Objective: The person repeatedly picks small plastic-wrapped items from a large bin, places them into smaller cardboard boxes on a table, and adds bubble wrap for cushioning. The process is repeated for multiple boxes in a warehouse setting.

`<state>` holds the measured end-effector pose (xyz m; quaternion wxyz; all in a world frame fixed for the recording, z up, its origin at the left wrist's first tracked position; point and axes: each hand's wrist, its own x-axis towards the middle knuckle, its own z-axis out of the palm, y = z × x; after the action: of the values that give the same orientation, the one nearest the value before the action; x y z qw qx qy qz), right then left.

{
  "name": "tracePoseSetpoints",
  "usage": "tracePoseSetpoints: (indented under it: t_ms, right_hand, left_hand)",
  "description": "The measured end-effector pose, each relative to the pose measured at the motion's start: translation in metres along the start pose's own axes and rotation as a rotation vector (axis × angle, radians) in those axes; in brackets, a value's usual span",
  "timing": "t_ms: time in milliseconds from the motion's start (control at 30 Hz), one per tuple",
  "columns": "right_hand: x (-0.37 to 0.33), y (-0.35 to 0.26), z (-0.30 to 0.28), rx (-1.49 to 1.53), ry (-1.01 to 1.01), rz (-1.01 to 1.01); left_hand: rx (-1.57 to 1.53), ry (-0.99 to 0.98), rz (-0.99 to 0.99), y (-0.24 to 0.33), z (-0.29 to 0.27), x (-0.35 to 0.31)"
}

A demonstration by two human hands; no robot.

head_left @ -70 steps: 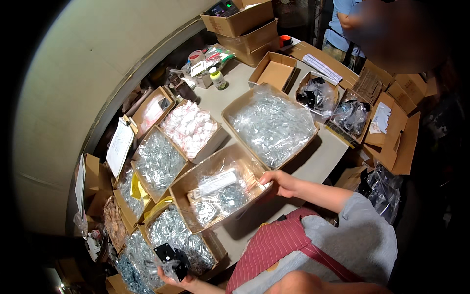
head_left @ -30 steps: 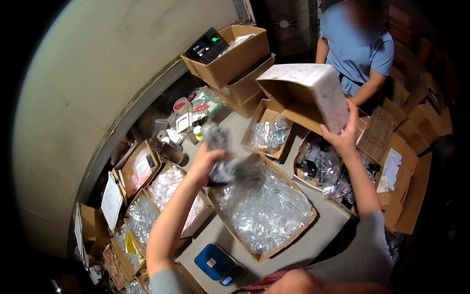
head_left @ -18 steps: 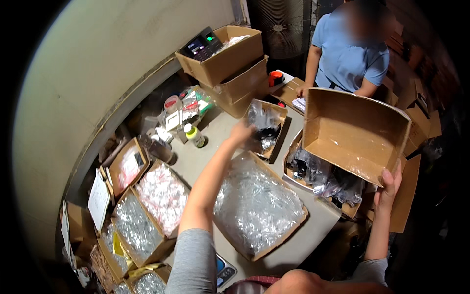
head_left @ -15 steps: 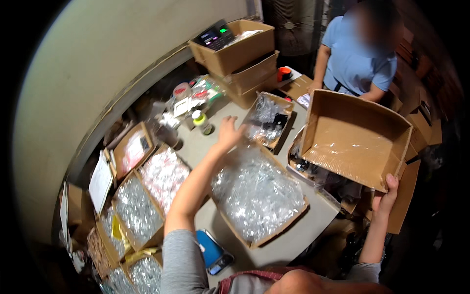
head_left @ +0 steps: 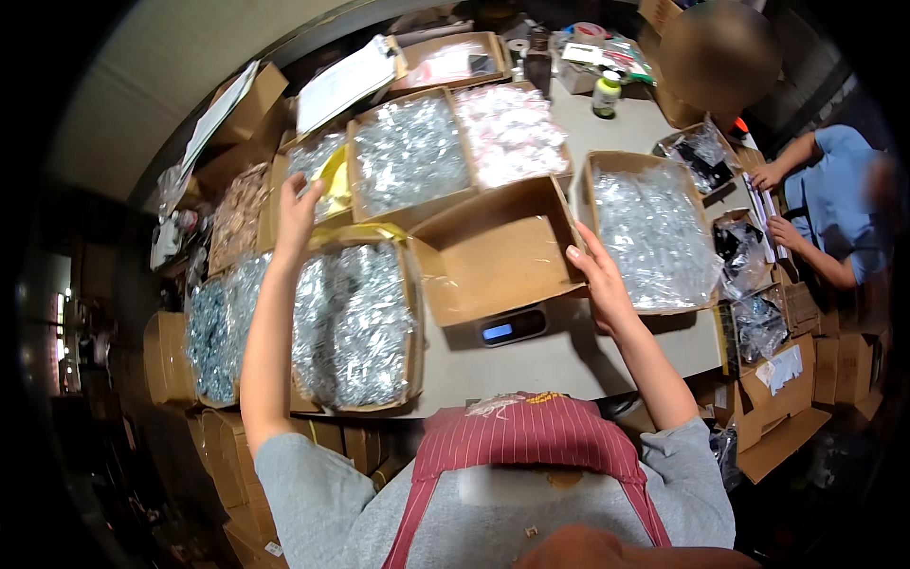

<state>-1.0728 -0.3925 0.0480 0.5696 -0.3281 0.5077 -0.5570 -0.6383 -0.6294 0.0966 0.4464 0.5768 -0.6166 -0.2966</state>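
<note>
My right hand [head_left: 605, 282] grips the right wall of a cardboard box [head_left: 502, 251] with nothing inside. The box is tilted with its opening toward me, above a small scale [head_left: 513, 327] with a lit display, and hides most of it. My left hand [head_left: 298, 211] is raised with its fingers apart, holding nothing. Closest to it are a yellow strip [head_left: 332, 175] and a box of small clear plastic packets [head_left: 313, 156]. Just in front of my left forearm stands another box packed with clear packets [head_left: 355, 322].
Further packet-filled boxes stand around: clear packets [head_left: 412, 152], pink-and-white packets [head_left: 512, 133], and clear packets on the right [head_left: 649, 232]. A green bottle [head_left: 606, 95] stands at the back. Across the table, a co-worker in a blue shirt [head_left: 839, 190] handles papers.
My view has swung left. The held box has come from the table's right side to above the scale, and my left hand has moved from the table's far part to the boxes on the left.
</note>
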Motion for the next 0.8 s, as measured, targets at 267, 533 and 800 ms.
tracePoseSetpoints:
  t_ms: [267, 533, 800]
  right_hand:
    - [0.009, 0.064, 0.009, -0.163, 0.383, 0.307]
    - [-0.038, 0.193, -0.045, 0.392, 0.763, 0.024]
    - [-0.093, 0.295, -0.016, -0.14, 1.003, -0.367]
  left_hand:
    - [-0.131, 0.123, -0.353, -0.099, -0.206, -0.05]
    - [0.345, 0.521, -0.047, -0.249, -0.335, 0.025]
    - [0.628, 0.301, -0.091, -0.296, -0.287, 0.139]
